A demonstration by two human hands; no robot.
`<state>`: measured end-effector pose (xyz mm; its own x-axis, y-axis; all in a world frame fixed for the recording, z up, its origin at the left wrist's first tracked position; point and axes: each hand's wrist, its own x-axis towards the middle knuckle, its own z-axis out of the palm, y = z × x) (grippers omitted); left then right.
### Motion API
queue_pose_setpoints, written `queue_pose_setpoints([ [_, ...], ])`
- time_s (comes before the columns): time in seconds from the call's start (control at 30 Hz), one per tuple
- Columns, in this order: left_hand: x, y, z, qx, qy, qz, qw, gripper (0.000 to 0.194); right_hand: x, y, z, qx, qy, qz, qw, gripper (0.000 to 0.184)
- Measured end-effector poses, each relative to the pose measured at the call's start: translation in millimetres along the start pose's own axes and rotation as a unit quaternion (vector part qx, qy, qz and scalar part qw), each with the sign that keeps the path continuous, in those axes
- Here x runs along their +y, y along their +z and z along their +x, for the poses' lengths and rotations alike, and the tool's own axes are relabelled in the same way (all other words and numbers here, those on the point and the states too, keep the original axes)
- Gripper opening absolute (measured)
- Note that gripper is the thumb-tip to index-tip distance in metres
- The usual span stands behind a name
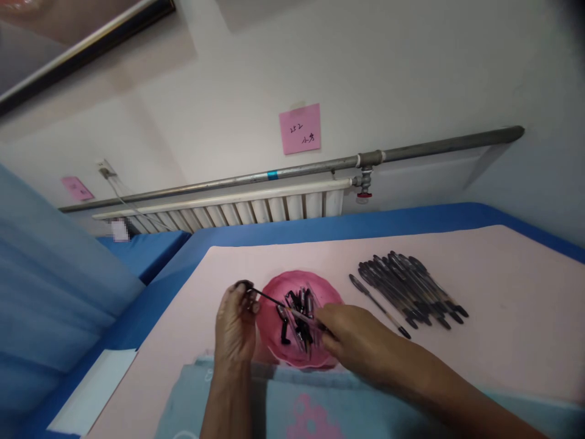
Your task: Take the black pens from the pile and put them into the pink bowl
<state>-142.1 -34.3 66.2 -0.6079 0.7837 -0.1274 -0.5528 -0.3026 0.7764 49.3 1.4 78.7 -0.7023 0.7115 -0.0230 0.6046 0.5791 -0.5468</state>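
Above the pink bowl (pixel 269 329), a thin black pen refill (pixel 267 297) runs in one line into a clear pen barrel (pixel 304 317). My left hand (pixel 235 329), at the bowl's left rim, is closed on the dark far end of the refill; whether a cap is also in those fingers I cannot tell. Over the bowl's right side, my right hand (pixel 350 335) is closed around the other end of the barrel. Loose pen parts (pixel 299 299), clear tubes and black caps, lie in the bowl. Right of it rests a pile of capped pens (pixel 411 286), with a single pen (pixel 379 305) beside it.
A pale pink sheet (pixel 512 317) covers the blue-edged table. Teal patterned cloth (pixel 301 408) lies along the near side. White paper (pixel 94 390) and a blue curtain (pixel 59 292) are at left. Behind stand a radiator (pixel 256 210) and a wall pipe (pixel 219 183).
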Motion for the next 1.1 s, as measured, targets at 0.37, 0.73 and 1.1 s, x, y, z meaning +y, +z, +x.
queue_pose_setpoints([
  [0.37,-30,-4.8,5,-0.056,0.024,0.326,0.943,0.027,21,10,18,0.081,0.047,0.082,0.992,0.023],
  [0.73,-36,-0.8,-3,-0.106,0.075,0.438,0.89,0.056,39,-8,20,0.173,0.086,0.041,0.98,0.049],
  [1.1,-20,-7.7,1,-0.066,0.191,0.416,0.887,0.086,40,-40,7,0.449,0.109,0.083,0.883,0.064],
])
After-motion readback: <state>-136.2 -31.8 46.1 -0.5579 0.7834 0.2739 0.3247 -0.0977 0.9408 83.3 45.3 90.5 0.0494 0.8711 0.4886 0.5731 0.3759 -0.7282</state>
